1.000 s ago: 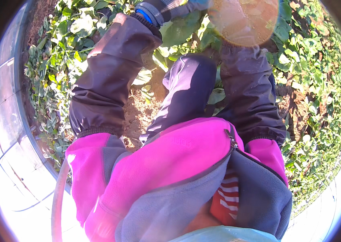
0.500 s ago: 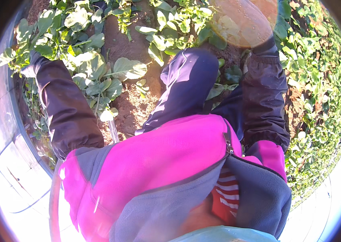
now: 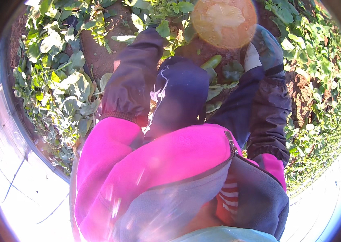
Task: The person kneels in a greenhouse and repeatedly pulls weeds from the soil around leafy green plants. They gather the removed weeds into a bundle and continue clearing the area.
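Leaves (image 3: 287, 44) beside the right hand (image 3: 269, 46)

Worn: bright pink, grey-lined fleece jacket (image 3: 174, 149); dark-brown sleeve covers (image 3: 127, 86), elasticated cuffs (image 3: 118, 116); navy trousers (image 3: 182, 90); right hand (image 3: 268, 46), blue-grey glove (image 3: 273, 54).

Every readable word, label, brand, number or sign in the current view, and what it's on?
None can be read with confidence.
Pink jacket: a faint mark on the front, too blurred to read.
Dark sleeve covers: no lettering visible.
Gloved right hand: no lettering visible.
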Available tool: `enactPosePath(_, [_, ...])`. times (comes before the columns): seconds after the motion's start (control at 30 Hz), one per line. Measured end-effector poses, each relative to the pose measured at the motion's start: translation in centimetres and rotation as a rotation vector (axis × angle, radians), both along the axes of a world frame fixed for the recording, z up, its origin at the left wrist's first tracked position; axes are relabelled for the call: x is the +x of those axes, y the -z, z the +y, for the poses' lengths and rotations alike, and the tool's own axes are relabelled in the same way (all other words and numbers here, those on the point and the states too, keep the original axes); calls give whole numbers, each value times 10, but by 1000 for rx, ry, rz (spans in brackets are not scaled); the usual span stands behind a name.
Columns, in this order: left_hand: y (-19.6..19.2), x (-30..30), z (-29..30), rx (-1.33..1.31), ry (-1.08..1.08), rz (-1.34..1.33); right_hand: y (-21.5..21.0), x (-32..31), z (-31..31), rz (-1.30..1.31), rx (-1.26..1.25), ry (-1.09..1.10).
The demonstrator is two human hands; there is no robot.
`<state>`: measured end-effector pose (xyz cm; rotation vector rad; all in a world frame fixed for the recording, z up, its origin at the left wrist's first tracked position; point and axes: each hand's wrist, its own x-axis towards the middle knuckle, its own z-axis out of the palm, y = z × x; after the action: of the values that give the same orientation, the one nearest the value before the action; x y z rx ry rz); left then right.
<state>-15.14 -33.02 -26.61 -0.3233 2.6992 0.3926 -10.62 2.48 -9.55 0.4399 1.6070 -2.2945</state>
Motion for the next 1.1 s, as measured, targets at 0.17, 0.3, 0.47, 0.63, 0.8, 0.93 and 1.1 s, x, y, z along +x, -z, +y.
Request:
enactPosePath(0.17, [54,-1,-17,-82,86,-19,20,-11,11,8,2,38])
enactPosePath(0.3, [61,6,-29,-80,158,17,14,-19,15,45,31,-40])
enactPosePath(0.47, [62,16,-53,-17,261,73,8,-21,10,43,55,-38])
enactPosePath(0.63, [42,25,-86,74,347,131,16,-17,9,20,77,1])
enactPosePath(0.8, [-53,47,-96,66,421,103,29,-11,12,-16,98,87])
enactPosePath(0.93, [-134,70,-131,142,372,211,36,-7,15,-58,133,143])
enactPosePath(1.1, [-176,74,-239,240,63,253,48,-3,22,-107,185,153])
